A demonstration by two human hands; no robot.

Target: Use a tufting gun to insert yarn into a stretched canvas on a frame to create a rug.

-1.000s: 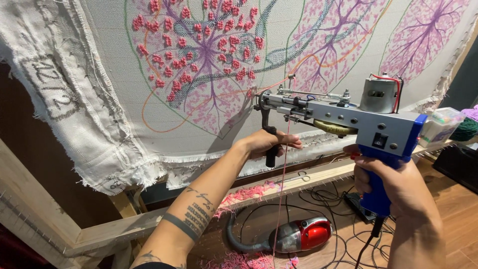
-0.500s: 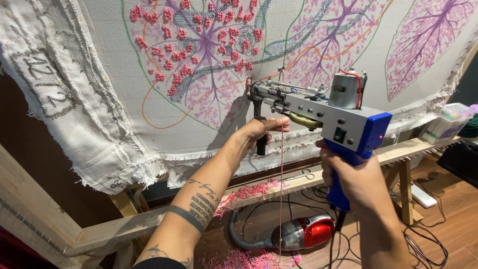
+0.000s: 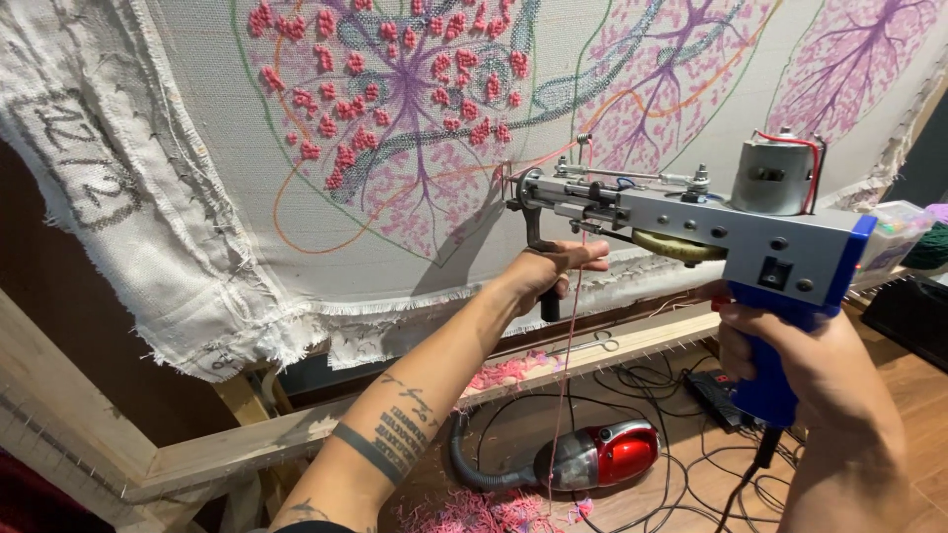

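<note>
Nearest us, our right hand (image 3: 805, 360) wraps its fingers tight around the blue grip of the tufting gun (image 3: 691, 222), carrying its weight. Our left hand (image 3: 548, 271) closes on the black front handle, steadying the needle against the stretched cloth (image 3: 296, 247). Beyond, a red vacuum (image 3: 592, 459) lies on the floor (image 3: 918, 415).

Below the hands, a red handheld vacuum (image 3: 597, 459) lies on the wooden floor (image 3: 918, 415) among black cables (image 3: 652, 380) and pink yarn scraps (image 3: 474, 513). A wooden frame beam (image 3: 247, 449) runs under the left forearm. A clear plastic box (image 3: 894, 237) sits right of the right hand.
</note>
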